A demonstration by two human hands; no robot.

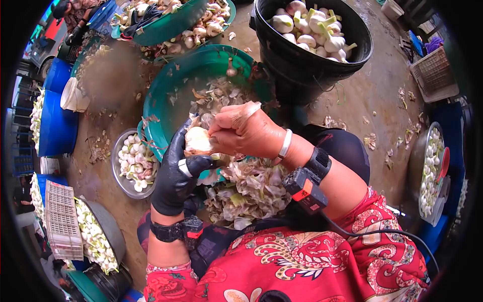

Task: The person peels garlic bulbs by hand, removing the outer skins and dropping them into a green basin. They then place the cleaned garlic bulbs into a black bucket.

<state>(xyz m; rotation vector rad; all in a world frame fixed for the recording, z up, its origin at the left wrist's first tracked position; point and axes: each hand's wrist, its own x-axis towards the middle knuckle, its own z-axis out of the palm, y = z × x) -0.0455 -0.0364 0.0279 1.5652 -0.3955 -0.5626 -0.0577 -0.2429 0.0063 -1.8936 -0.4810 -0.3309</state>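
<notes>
My left hand [173,176], in a black glove with a white band on one finger, grips a garlic bulb [197,141] above the near side of a green basin [151,103]. Bare, with a pale bracelet at the wrist, my right hand [246,131] has its fingers curled and pinched against the bulb's right side. A thin flap of papery skin clings to the right fingers. Below both hands lies a heap of loose garlic skins [251,194]. Inside the basin are more skins and a small bulb with a stem [231,68].
A black bucket [307,75] of trimmed garlic bulbs stands at the upper right. To the left sits a metal bowl [116,166] of cloves. Heaped green tubs [171,25] and blue tubs [63,110] surround the wet floor. Another person [80,12] works at the upper left.
</notes>
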